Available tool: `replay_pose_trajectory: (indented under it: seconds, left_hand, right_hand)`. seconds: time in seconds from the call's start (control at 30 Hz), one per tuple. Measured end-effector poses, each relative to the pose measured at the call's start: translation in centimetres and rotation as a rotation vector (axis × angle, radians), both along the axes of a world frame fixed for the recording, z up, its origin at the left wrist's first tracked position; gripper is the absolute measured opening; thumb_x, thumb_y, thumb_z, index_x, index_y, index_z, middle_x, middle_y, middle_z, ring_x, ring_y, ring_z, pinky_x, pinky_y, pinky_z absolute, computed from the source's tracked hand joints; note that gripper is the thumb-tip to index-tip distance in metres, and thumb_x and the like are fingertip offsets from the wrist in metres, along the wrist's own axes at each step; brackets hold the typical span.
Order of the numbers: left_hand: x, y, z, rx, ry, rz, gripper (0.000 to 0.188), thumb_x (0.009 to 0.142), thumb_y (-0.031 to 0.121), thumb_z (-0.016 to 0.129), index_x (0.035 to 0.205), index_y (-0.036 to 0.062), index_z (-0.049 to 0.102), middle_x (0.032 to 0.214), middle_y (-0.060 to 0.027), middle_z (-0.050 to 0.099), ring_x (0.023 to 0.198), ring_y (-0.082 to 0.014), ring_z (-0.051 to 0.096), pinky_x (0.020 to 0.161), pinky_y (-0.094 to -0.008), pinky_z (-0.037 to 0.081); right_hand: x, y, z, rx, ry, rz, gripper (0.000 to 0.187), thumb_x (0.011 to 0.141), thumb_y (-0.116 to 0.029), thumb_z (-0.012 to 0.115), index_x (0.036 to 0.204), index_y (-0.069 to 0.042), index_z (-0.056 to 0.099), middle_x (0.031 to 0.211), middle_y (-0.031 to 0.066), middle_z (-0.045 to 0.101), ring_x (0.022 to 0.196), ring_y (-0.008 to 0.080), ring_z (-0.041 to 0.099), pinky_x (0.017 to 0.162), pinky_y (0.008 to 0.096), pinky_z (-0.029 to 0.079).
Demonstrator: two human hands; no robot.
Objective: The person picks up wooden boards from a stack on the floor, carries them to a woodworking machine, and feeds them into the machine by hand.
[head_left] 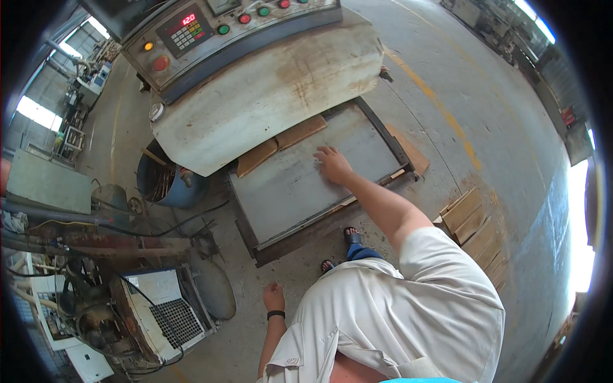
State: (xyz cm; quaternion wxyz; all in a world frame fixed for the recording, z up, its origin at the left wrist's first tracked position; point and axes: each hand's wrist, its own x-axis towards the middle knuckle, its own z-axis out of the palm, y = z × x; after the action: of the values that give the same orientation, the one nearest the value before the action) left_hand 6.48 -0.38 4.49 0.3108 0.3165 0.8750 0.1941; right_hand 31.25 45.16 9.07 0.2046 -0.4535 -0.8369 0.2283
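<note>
My right hand (pixel 333 165) reaches forward over the grey metal plate (pixel 274 204), its fingers spread and nothing held in them. It is on the plate or just above it; which, I cannot tell. Two flat brown wooden pieces (pixel 301 133) lie end to end on the plate's far side, beyond my hand, by the machine's pale rounded cover (pixel 274 96). A dark frame (pixel 382 131) borders the plate. At my left side hangs my left hand (pixel 273 297), a black band on its wrist, away from the plate. Its fingers are mostly hidden.
A control panel (pixel 230 38) with buttons and a lit red display tops the machine. To its left stands a blue drum (pixel 185 191) with sticks inside. Pipes and a motor unit (pixel 96 313) fill the lower left. Brown flat boards (pixel 476 230) lie on the floor at right.
</note>
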Motion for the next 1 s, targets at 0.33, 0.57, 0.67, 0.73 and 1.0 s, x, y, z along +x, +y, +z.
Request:
replay_pose_trajectory:
  seconds: [0.33,0.57,0.67,0.73,1.0]
  left_hand:
    - [-0.2,-2.6,-7.3,-0.387,-0.175,-0.374,0.047,0.086,0.022,0.069,0.127,0.0002,0.065,0.120,-0.0219,0.069,0.112,-0.0337,0.066,0.096,-0.0417,0.051]
    - [-0.9,1.1,-12.2,-0.364,-0.237,-0.477,0.046,0.086,0.027,0.072,0.125,0.0029,0.067,0.104,-0.0131,0.073,0.085,-0.0231,0.069,0.078,-0.0357,0.055]
    - [0.7,3.3,-11.6,-0.313,-0.364,-0.416,0.043,0.090,0.021,0.070,0.128,0.0018,0.064,0.094,-0.0081,0.070,0.078,-0.0136,0.064,0.069,-0.0307,0.054]
    - [1.0,3.8,-12.4,-0.340,-0.474,-0.320,0.043,0.093,0.012,0.068,0.133,-0.0018,0.059,0.105,-0.0095,0.068,0.080,-0.0167,0.064,0.069,-0.0312,0.054]
    - [9.9,1.3,-11.4,-0.510,-0.176,-0.888,0.046,0.087,0.022,0.072,0.125,-0.0034,0.065,0.116,-0.0170,0.070,0.092,-0.0235,0.070,0.083,-0.0359,0.056]
  right_hand:
    - [18.3,-27.8,-3.7,-0.103,0.200,-0.652,0.016,0.086,-0.003,0.060,0.099,-0.006,0.069,0.105,0.0134,0.065,0.099,0.0339,0.064,0.088,0.0400,0.052]
    - [30.2,-46.2,-14.4,-0.807,0.073,-1.018,0.027,0.083,-0.018,0.066,0.105,-0.005,0.073,0.099,0.0173,0.073,0.096,0.0331,0.069,0.084,0.0403,0.055]
    - [31.4,-49.9,-15.5,-0.918,-0.106,-0.897,0.034,0.080,-0.026,0.071,0.107,-0.007,0.074,0.100,0.0169,0.074,0.095,0.0335,0.070,0.084,0.0432,0.055]
    - [32.6,-50.6,-16.3,-0.935,-0.122,-0.720,0.036,0.078,-0.031,0.071,0.107,-0.009,0.074,0.101,0.0159,0.074,0.095,0.0331,0.070,0.084,0.0437,0.055]
    - [37.9,-56.5,-14.1,-0.809,0.228,-1.005,0.040,0.080,-0.026,0.072,0.115,-0.008,0.070,0.108,0.0143,0.073,0.098,0.0307,0.070,0.085,0.0408,0.055]
